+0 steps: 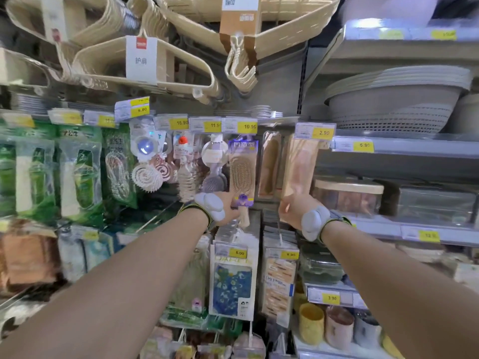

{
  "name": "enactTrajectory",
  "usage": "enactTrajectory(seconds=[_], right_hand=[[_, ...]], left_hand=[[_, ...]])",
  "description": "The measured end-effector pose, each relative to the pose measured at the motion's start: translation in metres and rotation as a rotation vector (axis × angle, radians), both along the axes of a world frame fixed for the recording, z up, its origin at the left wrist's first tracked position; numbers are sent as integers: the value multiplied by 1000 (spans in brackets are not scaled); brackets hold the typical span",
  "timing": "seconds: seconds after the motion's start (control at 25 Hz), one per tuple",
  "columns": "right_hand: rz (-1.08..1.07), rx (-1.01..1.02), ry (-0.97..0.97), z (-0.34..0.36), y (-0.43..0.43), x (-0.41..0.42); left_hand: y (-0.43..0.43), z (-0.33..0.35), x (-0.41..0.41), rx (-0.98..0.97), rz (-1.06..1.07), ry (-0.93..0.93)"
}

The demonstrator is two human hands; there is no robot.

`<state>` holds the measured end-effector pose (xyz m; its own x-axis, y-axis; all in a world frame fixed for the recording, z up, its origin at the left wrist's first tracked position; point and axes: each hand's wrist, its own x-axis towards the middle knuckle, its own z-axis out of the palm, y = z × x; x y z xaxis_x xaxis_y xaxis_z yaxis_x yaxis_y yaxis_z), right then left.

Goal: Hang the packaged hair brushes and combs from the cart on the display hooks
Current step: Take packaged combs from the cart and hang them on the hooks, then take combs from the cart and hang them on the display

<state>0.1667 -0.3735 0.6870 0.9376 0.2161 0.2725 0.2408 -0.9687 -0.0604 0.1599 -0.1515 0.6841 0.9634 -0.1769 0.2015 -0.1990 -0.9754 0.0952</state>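
At frame centre, my left hand (229, 207) grips the handle end of the packaged wooden hair brush (242, 174), fingers curled round it. The brush stands upright below the 10.90 price tag (250, 126). Just right of it, my right hand (291, 208) pinches the bottom edge of the packaged comb (298, 164), which is upright under the 2.90 price tag (322, 132).

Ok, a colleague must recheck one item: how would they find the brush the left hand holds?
Start at the beige clothes hangers along the top, then drop to the yellow price tag reading 10.90. The wooden paddle brush hangs right under it, its handle in the left hand. Alone among its neighbours, it has a purple header card and a purple flower by the handle.
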Motion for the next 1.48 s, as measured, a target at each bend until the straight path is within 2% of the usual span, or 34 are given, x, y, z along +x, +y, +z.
enactTrajectory(seconds=[0.16,0.32,0.44,0.64,0.8,0.96,1.2,1.36,1.48], right_hand=[[24,-22,79,-66,24,-3],[72,-77,259,-126,57,-14],[68,-74,338,-176,80,-21],[60,11,569,-263,106,-43],[71,-46,716,-341,127,-66],[17,8,873,-403,134,-91],[-86,70,1079,-498,132,-123],[-180,145,1251,-564,128,-143],[-142,235,1309,-600,123,-152]], left_hand=[[31,-58,-14,-11,36,82],[66,-127,-24,-22,51,214],[83,-178,-39,-107,78,290],[125,-276,-59,-173,93,541],[154,-353,-87,-321,136,722],[168,-436,-117,-336,266,769],[180,-541,-156,-396,299,1093],[165,-602,-180,-353,426,1195],[166,-655,-192,-370,501,1284]])
